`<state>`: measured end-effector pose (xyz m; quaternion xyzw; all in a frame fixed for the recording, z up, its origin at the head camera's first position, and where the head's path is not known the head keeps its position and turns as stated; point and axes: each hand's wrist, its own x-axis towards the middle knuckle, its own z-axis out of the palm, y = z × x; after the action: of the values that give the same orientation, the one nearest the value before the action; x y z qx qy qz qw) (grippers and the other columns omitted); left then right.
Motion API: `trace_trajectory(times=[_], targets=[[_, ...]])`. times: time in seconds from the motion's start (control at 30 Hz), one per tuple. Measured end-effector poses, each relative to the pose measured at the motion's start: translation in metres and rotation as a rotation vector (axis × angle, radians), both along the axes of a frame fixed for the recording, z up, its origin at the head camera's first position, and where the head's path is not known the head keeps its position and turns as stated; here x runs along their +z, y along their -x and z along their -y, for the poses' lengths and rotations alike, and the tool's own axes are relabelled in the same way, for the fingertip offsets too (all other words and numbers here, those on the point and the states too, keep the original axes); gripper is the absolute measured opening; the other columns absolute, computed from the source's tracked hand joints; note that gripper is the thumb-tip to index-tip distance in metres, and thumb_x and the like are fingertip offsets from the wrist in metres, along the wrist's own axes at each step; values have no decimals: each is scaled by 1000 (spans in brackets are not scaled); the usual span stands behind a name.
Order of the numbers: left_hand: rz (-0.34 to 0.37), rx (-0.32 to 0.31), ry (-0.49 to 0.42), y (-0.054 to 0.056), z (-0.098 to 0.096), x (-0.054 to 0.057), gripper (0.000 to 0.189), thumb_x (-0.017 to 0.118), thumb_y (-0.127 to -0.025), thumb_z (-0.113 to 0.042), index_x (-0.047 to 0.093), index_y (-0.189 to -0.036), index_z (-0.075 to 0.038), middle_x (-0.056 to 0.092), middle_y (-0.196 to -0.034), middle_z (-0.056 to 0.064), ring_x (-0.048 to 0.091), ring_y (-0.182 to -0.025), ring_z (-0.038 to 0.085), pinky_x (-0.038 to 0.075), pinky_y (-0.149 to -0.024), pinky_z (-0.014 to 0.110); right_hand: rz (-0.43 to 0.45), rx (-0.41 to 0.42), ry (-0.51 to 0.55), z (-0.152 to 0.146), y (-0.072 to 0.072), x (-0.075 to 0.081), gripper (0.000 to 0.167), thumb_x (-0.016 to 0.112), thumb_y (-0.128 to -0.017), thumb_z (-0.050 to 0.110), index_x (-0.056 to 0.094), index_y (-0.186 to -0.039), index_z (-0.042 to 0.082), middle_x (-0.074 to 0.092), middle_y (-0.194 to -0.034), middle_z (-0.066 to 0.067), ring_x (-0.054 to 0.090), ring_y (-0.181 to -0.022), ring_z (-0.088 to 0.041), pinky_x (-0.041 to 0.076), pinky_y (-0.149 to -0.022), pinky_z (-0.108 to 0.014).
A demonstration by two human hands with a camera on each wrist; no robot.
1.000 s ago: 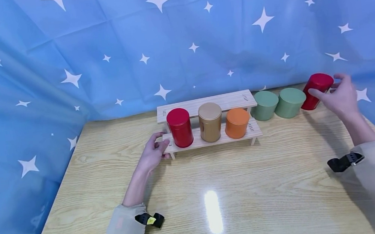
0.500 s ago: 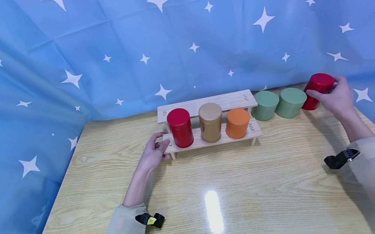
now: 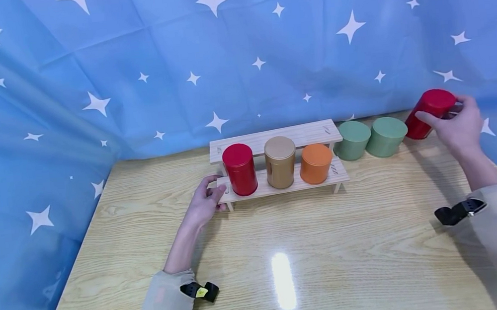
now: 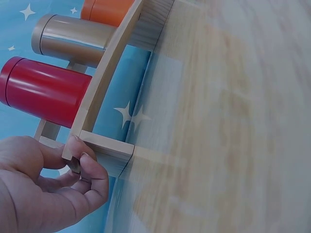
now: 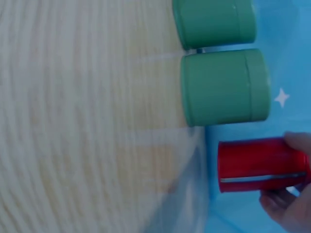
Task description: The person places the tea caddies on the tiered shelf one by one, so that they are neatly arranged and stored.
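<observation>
My left hand (image 3: pixel 200 202) pinches the left end of the lower board of a two-step wooden rack (image 3: pixel 274 139); the left wrist view shows thumb and fingers round the board's corner. On that lower step stand a tall red canister (image 3: pixel 239 170), a tall gold canister (image 3: pixel 280 163) and a short orange canister (image 3: pixel 316 164). Far to the right, my right hand (image 3: pixel 460 127) grips a second red canister (image 5: pixel 262 164) near its lid. It tilts and appears raised off the table, right of two short green canisters (image 3: pixel 386 136).
The green canisters stand side by side against the rack's right end, the nearer one (image 3: pixel 352 140) close to it. A blue star-printed cloth (image 3: pixel 238 51) hangs behind the wooden table (image 3: pixel 329 247) and along its left side. A bright reflection lies on the tabletop.
The right hand has lifted the red canister slightly up and to the right, away from the green ones. My left hand keeps its hold on the rack.
</observation>
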<state>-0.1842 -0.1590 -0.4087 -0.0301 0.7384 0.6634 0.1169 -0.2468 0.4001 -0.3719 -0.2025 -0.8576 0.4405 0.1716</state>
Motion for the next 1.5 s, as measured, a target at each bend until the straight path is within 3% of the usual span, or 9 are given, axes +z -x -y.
trace_trajectory(times=[0.17, 0.3, 0.4, 0.67, 1.03, 1.33, 1.5], targets=[[2, -2, -1, 0, 0, 1, 44, 53, -107, -14, 40, -148, -5, 50, -95, 9, 56, -59, 14, 52, -63, 20, -127, -80, 28, 6, -2, 15, 78, 79, -87, 40, 38, -151, 24, 51, -128, 15, 46, -95, 9, 43, -96, -16], [-1, -2, -10, 0, -1, 1, 44, 52, -107, -13, 39, -148, -4, 50, -95, 9, 56, -59, 14, 51, -62, 20, -173, -114, 1, 15, -3, 28, 74, 79, -86, 38, 41, -149, 26, 52, -124, 19, 46, -94, 9, 42, -92, -15], [-3, -2, -11, 0, 0, 0, 43, 52, -107, -13, 40, -148, -5, 49, -94, 9, 56, -60, 15, 51, -62, 20, -194, -90, 1, 23, -4, 37, 74, 79, -86, 36, 42, -149, 26, 52, -124, 19, 47, -94, 9, 42, -93, -15], [3, -2, -1, 0, 1, -2, 44, 53, -107, -14, 40, -148, -5, 49, -94, 9, 56, -60, 15, 51, -63, 21, -320, 39, 33, 54, -3, 52, 66, 82, -83, 27, 52, -141, 23, 56, -112, 19, 55, -88, 9, 47, -90, -12], [6, -9, -10, 1, 1, -3, 44, 52, -107, -14, 39, -148, -5, 49, -94, 9, 56, -59, 14, 50, -62, 21, -353, 253, 23, 110, -6, 69, 66, 82, -86, 22, 51, -144, 19, 59, -120, 12, 59, -95, 1, 49, -91, -15], [5, -13, -11, 1, 1, -2, 44, 52, -107, -14, 39, -148, -5, 49, -94, 10, 57, -59, 14, 51, -62, 20, -380, 411, 102, 160, -3, 80, 63, 83, -86, 19, 53, -141, 17, 61, -129, -4, 59, -106, -12, 50, -92, -18], [8, -14, -7, 1, 1, -3, 44, 53, -107, -15, 39, -148, -6, 49, -95, 10, 56, -60, 15, 50, -62, 21, -396, 481, 75, 188, 1, 84, 64, 83, -86, 19, 53, -142, 16, 62, -130, -6, 60, -108, -14, 50, -93, -21]])
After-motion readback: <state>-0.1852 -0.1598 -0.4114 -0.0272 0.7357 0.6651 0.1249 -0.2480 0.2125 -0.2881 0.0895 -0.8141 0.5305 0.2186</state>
